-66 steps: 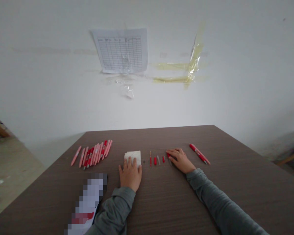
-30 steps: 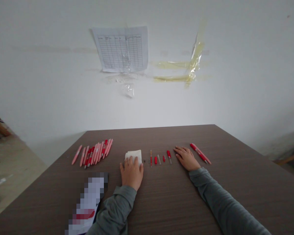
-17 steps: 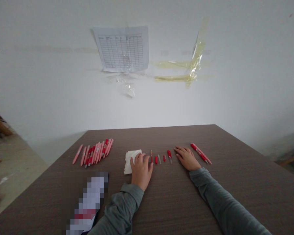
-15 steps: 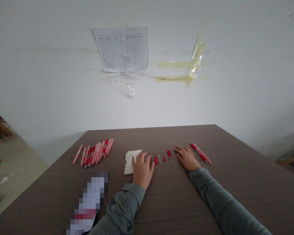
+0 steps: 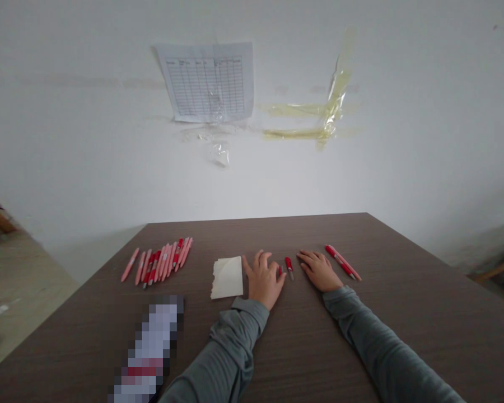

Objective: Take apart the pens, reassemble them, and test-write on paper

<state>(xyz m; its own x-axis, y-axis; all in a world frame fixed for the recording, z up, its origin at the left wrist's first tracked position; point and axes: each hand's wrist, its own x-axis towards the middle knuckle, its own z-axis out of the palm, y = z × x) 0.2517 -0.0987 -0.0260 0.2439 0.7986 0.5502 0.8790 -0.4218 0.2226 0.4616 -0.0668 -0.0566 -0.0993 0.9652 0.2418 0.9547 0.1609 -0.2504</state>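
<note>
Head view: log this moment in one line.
left hand: open, near small red part | right hand: on table, beside red-and-grey piece | paper: left of left hand | pen group: far left | two pens: right side

1. White paper sheet printed with a ruled grid [image 5: 208, 84], fixed to the white wall [image 5: 260, 184].
2. Glossy yellowed tape strips [image 5: 296, 134], on the wall to its right.
3. Long, pale, pixelated object with a red patch [image 5: 151, 330], lying on the dark brown wood-grained desk [image 5: 319, 352].
</note>
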